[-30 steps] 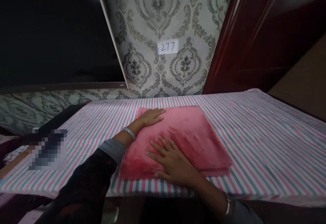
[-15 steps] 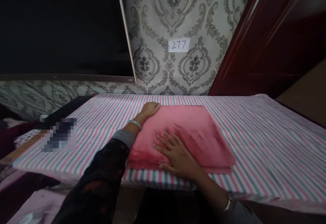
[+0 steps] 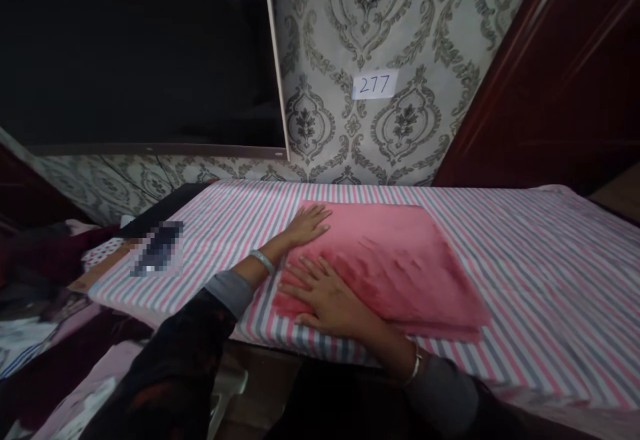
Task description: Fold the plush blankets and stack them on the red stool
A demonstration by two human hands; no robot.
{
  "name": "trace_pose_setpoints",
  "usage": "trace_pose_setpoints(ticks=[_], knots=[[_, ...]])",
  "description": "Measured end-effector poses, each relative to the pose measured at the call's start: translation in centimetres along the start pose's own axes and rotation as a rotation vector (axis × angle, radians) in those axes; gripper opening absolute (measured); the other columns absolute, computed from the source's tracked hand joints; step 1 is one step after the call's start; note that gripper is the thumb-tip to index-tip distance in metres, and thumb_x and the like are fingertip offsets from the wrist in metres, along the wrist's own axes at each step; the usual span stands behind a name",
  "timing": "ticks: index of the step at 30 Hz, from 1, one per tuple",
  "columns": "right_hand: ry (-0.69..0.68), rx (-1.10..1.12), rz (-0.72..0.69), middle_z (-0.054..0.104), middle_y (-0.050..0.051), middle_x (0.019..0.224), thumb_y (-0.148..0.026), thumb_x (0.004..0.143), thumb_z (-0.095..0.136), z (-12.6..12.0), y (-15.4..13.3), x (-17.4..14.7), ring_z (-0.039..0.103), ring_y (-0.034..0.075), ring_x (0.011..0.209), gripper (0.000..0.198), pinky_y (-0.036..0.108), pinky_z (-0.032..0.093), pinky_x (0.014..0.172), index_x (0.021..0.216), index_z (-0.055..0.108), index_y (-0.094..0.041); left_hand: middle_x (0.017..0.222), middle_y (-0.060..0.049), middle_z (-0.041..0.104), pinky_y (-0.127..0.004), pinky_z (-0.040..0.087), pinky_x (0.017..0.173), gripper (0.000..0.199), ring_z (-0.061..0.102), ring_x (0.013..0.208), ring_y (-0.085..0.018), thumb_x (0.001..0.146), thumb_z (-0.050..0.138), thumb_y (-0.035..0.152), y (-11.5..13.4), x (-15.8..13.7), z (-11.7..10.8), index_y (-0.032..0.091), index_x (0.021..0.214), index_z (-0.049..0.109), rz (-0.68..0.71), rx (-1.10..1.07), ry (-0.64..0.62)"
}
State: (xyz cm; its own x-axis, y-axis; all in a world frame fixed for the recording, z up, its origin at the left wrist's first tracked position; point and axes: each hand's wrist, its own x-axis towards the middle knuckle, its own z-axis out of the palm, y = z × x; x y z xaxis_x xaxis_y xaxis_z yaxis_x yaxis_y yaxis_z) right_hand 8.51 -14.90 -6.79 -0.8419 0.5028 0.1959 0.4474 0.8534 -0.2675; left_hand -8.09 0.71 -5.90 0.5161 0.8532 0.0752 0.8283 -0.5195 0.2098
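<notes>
A folded pink plush cloth point(image 3: 395, 247), perhaps a blanket, lies flat on a table covered with a striped cloth point(image 3: 530, 280). Darker brushed streaks run across its pile. My left hand point(image 3: 309, 224) rests on the cloth's far left corner, fingers spread. Close to the near left edge, my right hand point(image 3: 327, 300) presses palm down with its fingers apart. Both hands touch the plush surface and grip nothing. A bracelet shows on each wrist.
A large dark television screen point(image 3: 145, 53) stands at the back left. The patterned wall carries a paper label point(image 3: 375, 85) reading 277. Dark red wood panelling point(image 3: 545, 87) leans in at the right. A blurred-out dark object point(image 3: 159, 248) lies on the table's left; clothes point(image 3: 95, 387) are heaped below.
My right hand has slid left over the plush cloth to its left side. My left hand's fingers have spread and moved onto the corner. The view has shifted left.
</notes>
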Motion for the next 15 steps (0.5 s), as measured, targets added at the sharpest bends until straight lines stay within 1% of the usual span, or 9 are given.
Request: trace_pose_setpoints(ticks=[1, 3, 7, 9, 12, 14, 15], knots=[[0.001, 0.007, 0.003, 0.025, 0.001, 0.166, -0.060, 0.097, 0.050, 0.4, 0.0, 0.0, 0.015, 0.026, 0.154, 0.063, 0.055, 0.003, 0.124, 0.154, 0.037, -0.036, 0.167, -0.004, 0.021, -0.053, 0.013, 0.123, 0.062, 0.015, 0.154, -0.027, 0.100, 0.031, 0.056, -0.2, 0.2, 0.4, 0.029, 0.156, 0.032, -0.030, -0.006, 0.002], [0.012, 0.022, 0.001, 0.024, 0.001, 0.166, -0.060, 0.097, 0.050, 0.7, 0.1, -0.3, 0.014, 0.025, 0.154, 0.063, 0.053, 0.002, 0.125, 0.154, 0.037, -0.035, 0.166, -0.004, 0.023, -0.053, 0.015, 0.123, 0.062, 0.015, 0.155, -0.026, 0.100, 0.028, 0.057, -1.1, 0.8, 0.8, 0.030, 0.156, 0.033, -0.083, -0.028, -0.004], [0.050, 0.010, -0.035, 0.028, 0.003, 0.165, -0.058, 0.096, 0.054, 0.0, 0.0, -0.6, 0.019, 0.026, 0.152, 0.063, 0.052, 0.003, 0.125, 0.152, 0.041, -0.031, 0.163, -0.004, 0.034, -0.047, 0.021, 0.123, 0.059, 0.023, 0.152, -0.022, 0.102, 0.020, 0.049, -3.3, 2.2, 0.9, 0.026, 0.154, 0.038, -0.166, -0.063, -0.004], [0.074, -0.011, -0.036, 0.030, 0.003, 0.164, -0.057, 0.096, 0.054, -0.3, -0.1, -0.6, 0.022, 0.026, 0.151, 0.062, 0.051, 0.006, 0.125, 0.151, 0.043, -0.031, 0.162, -0.003, 0.035, -0.044, 0.023, 0.123, 0.058, 0.028, 0.151, -0.019, 0.103, 0.015, 0.042, -4.0, 2.7, 0.9, 0.025, 0.153, 0.040, -0.176, -0.060, 0.003], [0.110, -0.044, -0.031, 0.032, 0.000, 0.163, -0.058, 0.097, 0.053, -0.3, -0.2, -0.5, 0.023, 0.024, 0.151, 0.059, 0.047, 0.005, 0.126, 0.149, 0.045, -0.032, 0.162, -0.002, 0.035, -0.040, 0.025, 0.122, 0.060, 0.029, 0.150, -0.016, 0.103, 0.009, 0.035, -4.3, 2.9, 0.9, 0.025, 0.153, 0.040, -0.187, -0.025, 0.011], [0.132, -0.057, -0.023, 0.032, -0.001, 0.163, -0.057, 0.096, 0.054, -0.1, -0.2, -0.3, 0.025, 0.023, 0.151, 0.059, 0.046, 0.004, 0.126, 0.149, 0.045, -0.032, 0.162, -0.003, 0.036, -0.038, 0.028, 0.121, 0.060, 0.032, 0.149, -0.016, 0.103, 0.008, 0.035, -4.0, 2.9, 0.5, 0.024, 0.153, 0.040, -0.202, 0.011, 0.009], [0.132, -0.057, -0.023, 0.031, 0.000, 0.163, -0.057, 0.096, 0.055, 0.1, -0.2, -0.2, 0.025, 0.024, 0.150, 0.059, 0.047, 0.004, 0.126, 0.149, 0.045, -0.032, 0.161, -0.004, 0.038, -0.039, 0.030, 0.120, 0.060, 0.035, 0.148, -0.017, 0.103, 0.009, 0.037, -3.8, 2.9, 0.1, 0.024, 0.152, 0.041, -0.214, 0.033, 0.003]])
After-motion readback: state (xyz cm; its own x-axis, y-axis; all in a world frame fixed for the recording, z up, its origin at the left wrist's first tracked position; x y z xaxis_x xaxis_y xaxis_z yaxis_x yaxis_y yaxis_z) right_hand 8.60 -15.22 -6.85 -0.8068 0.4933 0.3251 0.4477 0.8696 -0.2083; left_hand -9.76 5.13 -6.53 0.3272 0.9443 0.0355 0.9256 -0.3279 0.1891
